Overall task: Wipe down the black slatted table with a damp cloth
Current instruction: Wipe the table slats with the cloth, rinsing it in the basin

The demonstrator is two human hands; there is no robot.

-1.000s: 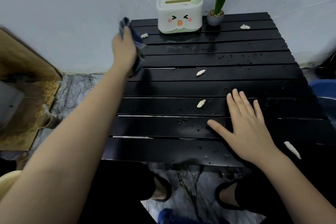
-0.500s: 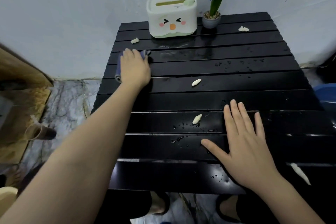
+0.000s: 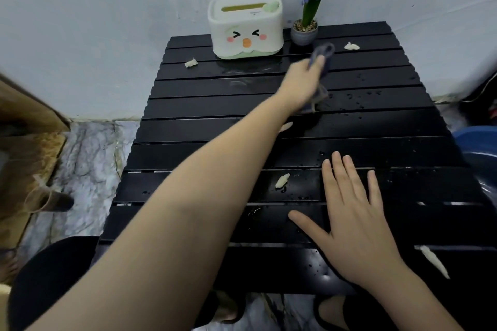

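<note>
- A black slatted table (image 3: pixel 363 88) stood against a pale wall, seen from above by a person seated at its near edge.
- The left hand (image 3: pixel 301 86) reached across toward the far right part of the table, its fingers closed around a dark blue-grey cloth (image 3: pixel 324 58); the cloth was blurred, bunched above the fingers and trailing below the hand to the slats.
- The right hand (image 3: pixel 355 220) lay flat on the near slats, palm down, fingers spread, gripping nothing.
- Water droplets (image 3: pixel 360 95) beaded the slats to the right of the cloth.
- Small pale scraps lay scattered: one (image 3: pixel 282 180) just left of the right hand, one (image 3: pixel 191 63) near the far left edge, one (image 3: pixel 351 46) at the far right, a long one (image 3: pixel 434 262) near the right front corner.
- At the back stood a white tissue box (image 3: pixel 246 29) with a cartoon face, and just right of it a small grey pot (image 3: pixel 304 32) holding a purple flower.
</note>
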